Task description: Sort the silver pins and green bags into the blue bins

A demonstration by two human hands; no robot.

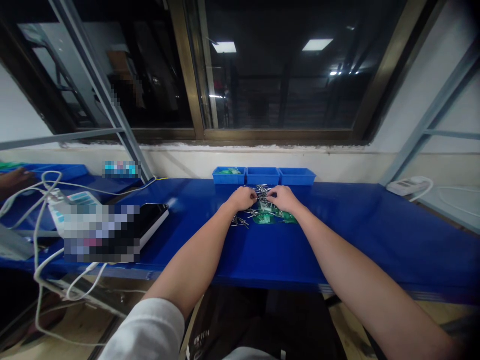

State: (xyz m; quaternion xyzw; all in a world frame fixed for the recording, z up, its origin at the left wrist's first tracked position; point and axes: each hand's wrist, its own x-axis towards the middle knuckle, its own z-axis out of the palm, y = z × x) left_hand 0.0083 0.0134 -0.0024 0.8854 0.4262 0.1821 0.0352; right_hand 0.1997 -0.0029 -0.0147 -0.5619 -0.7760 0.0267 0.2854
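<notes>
My left hand is closed at the left edge of a pile of thin metal rods, its fingers curled inward. Across from it, my right hand has its thumb and fingers pinched together at the pile's right side. Whatever is between the fingertips of either hand is too small to make out. Small green pieces, perhaps plastic, lie just in front of the rods, partly below my right wrist. More loose rods are scattered beneath my left wrist.
Three blue bins stand along the wall: a left bin with green pieces, a middle bin and a right bin. A phone and white cables are at left. Another person's hand shows far left.
</notes>
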